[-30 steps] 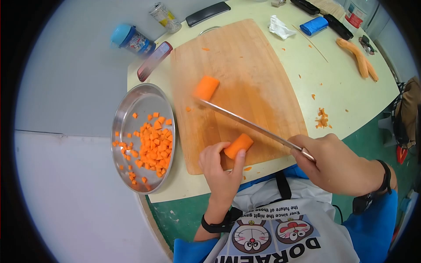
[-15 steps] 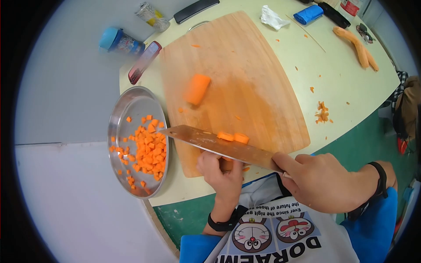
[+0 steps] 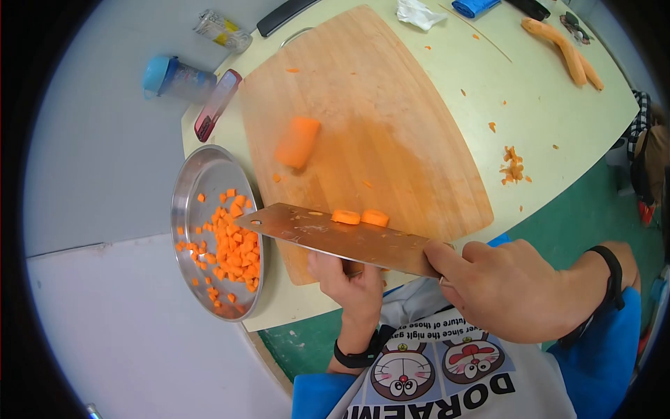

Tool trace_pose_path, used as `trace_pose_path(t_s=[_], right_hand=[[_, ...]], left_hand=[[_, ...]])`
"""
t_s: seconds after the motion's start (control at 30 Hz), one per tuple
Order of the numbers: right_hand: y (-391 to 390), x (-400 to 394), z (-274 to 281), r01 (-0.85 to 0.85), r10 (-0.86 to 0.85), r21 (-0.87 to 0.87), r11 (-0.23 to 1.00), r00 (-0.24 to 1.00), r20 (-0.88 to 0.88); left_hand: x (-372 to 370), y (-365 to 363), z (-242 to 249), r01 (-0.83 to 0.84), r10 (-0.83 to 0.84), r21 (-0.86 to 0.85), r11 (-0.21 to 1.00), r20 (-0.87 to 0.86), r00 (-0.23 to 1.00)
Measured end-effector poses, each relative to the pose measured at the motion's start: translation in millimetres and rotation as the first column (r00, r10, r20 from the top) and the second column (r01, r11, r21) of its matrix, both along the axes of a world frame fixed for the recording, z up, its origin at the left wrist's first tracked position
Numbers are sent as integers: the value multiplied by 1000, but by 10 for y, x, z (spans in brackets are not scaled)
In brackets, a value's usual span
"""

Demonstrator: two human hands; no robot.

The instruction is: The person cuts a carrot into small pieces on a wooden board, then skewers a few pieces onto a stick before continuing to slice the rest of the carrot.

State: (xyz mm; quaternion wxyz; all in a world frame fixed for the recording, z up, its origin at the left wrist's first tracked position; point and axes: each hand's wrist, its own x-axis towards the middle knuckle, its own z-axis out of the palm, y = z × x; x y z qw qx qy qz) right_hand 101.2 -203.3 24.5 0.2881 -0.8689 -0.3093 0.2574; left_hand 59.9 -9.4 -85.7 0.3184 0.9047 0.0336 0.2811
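Observation:
My right hand (image 3: 499, 290) grips the handle of a broad knife (image 3: 335, 237), whose flat blade stretches left over the near edge of the wooden cutting board (image 3: 391, 105). Two orange carrot slices (image 3: 359, 217) show just above the blade's top edge. My left hand (image 3: 349, 283) sits under the blade at the board's near edge, fingers curled; what it holds is hidden. A thick carrot chunk (image 3: 297, 142) lies on the board farther away. The knife tip reaches the rim of a steel bowl (image 3: 192, 181) holding several diced carrot pieces (image 3: 234, 241).
Peeled carrots (image 3: 569, 49) lie at the table's far right. Carrot scraps (image 3: 513, 167) lie right of the board. A blue-capped bottle (image 3: 171, 77), a phone (image 3: 217, 105), a clear packet (image 3: 223, 31), a crumpled tissue (image 3: 415, 12) and a blue item (image 3: 477, 5) line the far edge.
The knife went from edge-down above the board to lying flat over my left hand, with slices now at the blade. The view shifted slightly, nothing else moved.

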Motion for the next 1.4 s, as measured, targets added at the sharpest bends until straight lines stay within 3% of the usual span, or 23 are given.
trace_pose_path(t_s=[0.1, 0.5, 0.6, 0.83, 1.03, 1.1, 1.23, 1.33, 1.4], right_hand=[[-1, 29, 48, -18, 16, 86, 996, 1000, 17], [34, 66, 63, -35, 35, -28, 999, 999, -15], [48, 48, 28, -3, 1, 41, 999, 998, 61], [112, 116, 13, -29, 25, -69, 997, 998, -59], [218, 224, 11, -59, 52, -122, 991, 997, -60], [262, 251, -18, -48, 37, -125, 991, 996, -84], [335, 270, 12, -53, 46, -151, 987, 998, -43], [343, 323, -11, -1, 3, -106, 994, 1000, 15], [341, 429, -69, -18, 11, -69, 997, 994, -108]], left_hand=[[-15, -6, -13, -12, 11, -77, 997, -10, 1000], [-67, 11, -42, -16, 9, -173, 985, -41, 999], [-90, 14, -33, 4, -15, -190, 982, -56, 998], [-99, 24, 49, 26, -42, -145, 989, -107, 993], [-72, -19, 47, 41, -61, -264, 964, -69, 996], [-64, -21, 33, 37, -45, -182, 983, -43, 998], [-42, -29, 60, 34, -47, -196, 980, -63, 997], [2, -47, 49, 55, -53, -113, 992, 23, 998], [-3, -38, 50, 50, -49, -50, 997, 25, 999]])
